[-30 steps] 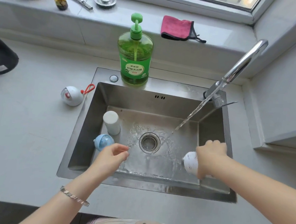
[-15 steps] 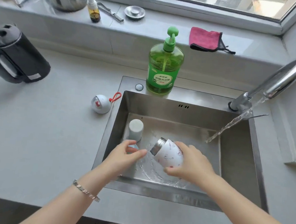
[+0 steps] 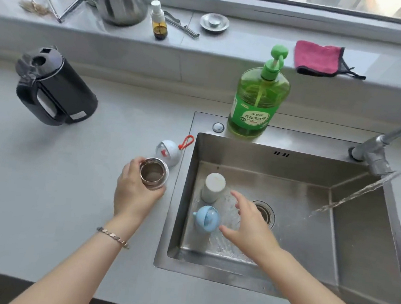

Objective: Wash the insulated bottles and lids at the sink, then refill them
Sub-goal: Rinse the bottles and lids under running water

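Sink: tap running. Right hand: over the basin, fingers spread, holding nothing. Left hand: fingers wrapped round open bottle, upright on the counter. White bottle: just beyond the right fingertips. Blue lid: beside the right thumb. White lid: just beyond the left fingers.

Left forearm and right forearm bare; thin metal link bracelet, pale gold tone, circles wrist just behind left hand

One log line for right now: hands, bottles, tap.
left hand grips white steel-lined bottle over grey counter | right hand open near round blue lid in steel sink | chrome tap running
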{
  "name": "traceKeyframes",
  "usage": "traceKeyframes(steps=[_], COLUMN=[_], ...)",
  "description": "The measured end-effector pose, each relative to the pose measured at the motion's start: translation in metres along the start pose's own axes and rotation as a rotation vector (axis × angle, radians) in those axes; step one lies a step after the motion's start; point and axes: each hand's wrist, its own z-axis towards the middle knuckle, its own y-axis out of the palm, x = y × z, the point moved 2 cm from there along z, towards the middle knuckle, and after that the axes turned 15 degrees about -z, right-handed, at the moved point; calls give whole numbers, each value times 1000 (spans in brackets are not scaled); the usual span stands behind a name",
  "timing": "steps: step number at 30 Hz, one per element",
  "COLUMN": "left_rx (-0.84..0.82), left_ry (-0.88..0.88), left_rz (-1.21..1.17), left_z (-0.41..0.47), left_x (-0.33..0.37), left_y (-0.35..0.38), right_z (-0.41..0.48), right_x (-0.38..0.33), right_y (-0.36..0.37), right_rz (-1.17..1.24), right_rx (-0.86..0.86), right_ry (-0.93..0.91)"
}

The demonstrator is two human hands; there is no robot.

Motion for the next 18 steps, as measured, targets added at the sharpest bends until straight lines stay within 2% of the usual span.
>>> traceKeyframes(steps=[7,10,11,14,15,16,18], left_rx=[35,-3,20,101,24,-133,-499], left_ry=[-55,-80,-11,392,488,507,329], left_rz=[-44,74,150,275,271,272,304], left_z=[18,7,1,-29,-41,-51,-64], left_x=[-23,-22,-19,-5,0,3,1], left_y=[-5,-3,-2,13,25,40,76], right_z=[-7,-9,-10,-14,-15,-17,-21], right_x=[39,49,52,63,68,73,85], right_y=[-4,-4,-4,-1,-1,0,2], right_rz=[-104,-133,-137,-131,-121,-107,-84], right_rx=[-99,-128,-139,-181,-189,-196,-216], right_ry=[100,97,94,93,97,105,127])
